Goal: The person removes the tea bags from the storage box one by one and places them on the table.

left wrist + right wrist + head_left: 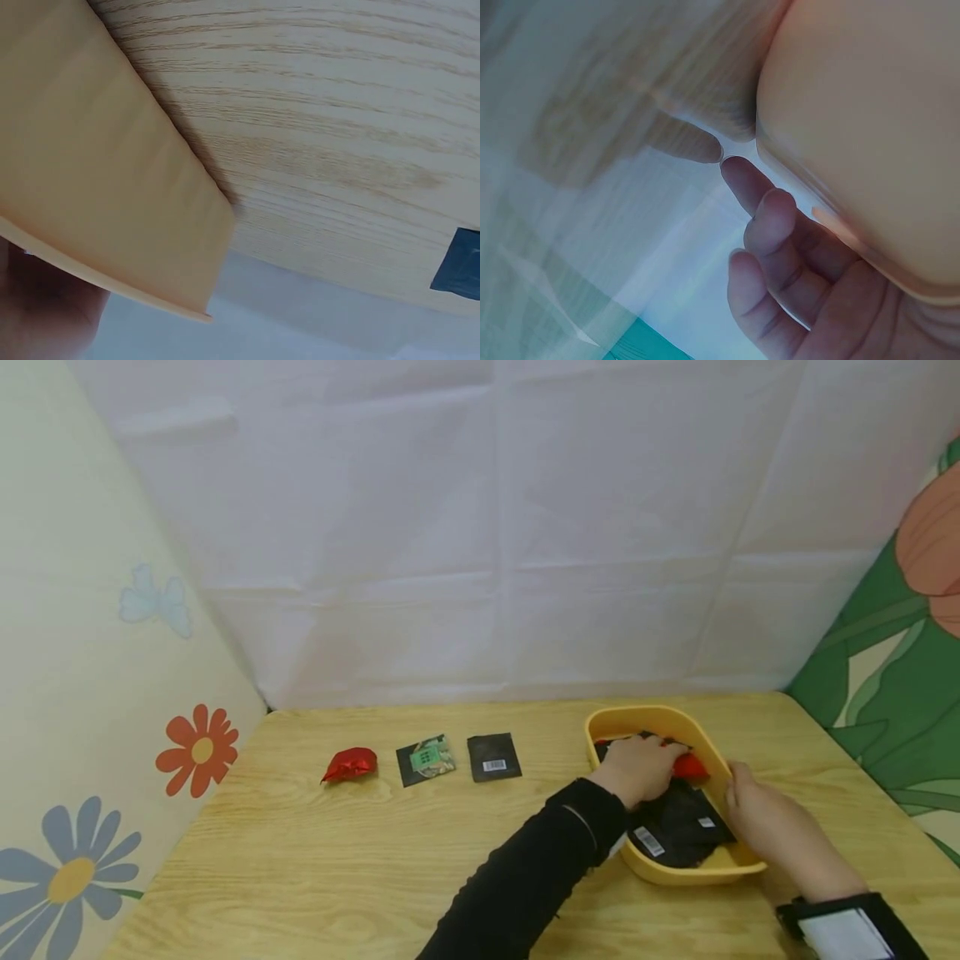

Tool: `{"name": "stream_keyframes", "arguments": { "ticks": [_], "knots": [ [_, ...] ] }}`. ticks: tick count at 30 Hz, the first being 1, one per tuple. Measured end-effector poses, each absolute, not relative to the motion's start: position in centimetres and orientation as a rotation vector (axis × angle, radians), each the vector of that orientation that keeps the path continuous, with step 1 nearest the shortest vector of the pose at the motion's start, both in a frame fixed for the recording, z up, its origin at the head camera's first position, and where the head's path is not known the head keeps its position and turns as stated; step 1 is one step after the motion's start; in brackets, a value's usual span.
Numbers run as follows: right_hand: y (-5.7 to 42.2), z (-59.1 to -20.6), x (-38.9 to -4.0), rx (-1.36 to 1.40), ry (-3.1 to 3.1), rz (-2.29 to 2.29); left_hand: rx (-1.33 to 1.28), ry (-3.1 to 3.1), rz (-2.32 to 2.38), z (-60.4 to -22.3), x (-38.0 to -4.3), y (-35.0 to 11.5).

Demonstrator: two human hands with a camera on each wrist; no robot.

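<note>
A yellow plastic bin (678,720) stands at the right of the table, holding several flat black packets (678,822) with white barcode labels and something red (690,767). My left hand (641,768) reaches over its left rim and touches the contents; its fingertips are hidden among them. In the left wrist view only part of the left hand (49,319) shows past the bin's rim. My right hand (772,827) holds the bin's right rim. From the right wrist, this hand's loosely bent fingers (772,225) show along the outer wall (855,135).
On the table to the left lie a shiny red packet (351,764), a dark packet with a green label (426,760) and a black barcoded packet (494,757), in a spaced row. A white sheet (495,568) hangs behind the table. Flower-patterned panels (75,693) flank it.
</note>
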State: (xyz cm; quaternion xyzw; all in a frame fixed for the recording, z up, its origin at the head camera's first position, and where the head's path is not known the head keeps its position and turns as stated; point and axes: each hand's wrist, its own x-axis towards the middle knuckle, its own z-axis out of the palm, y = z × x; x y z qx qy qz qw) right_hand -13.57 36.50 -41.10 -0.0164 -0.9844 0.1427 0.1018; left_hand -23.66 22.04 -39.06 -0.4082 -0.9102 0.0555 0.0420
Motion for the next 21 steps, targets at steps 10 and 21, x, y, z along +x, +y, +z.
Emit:
{"name": "stream_keyframes", "arguments": {
  "ticks": [10, 21],
  "knots": [
    [36.3, -41.2, -13.4, -0.024, -2.870, 0.413, -1.311, -2.559, 0.172, -38.4, -24.3, 20.7],
    [36.4, -41.1, -13.3, -0.046, -2.918, 0.409, -1.325, -2.440, 0.086, -37.3, -25.5, 18.9]
  ]
}}
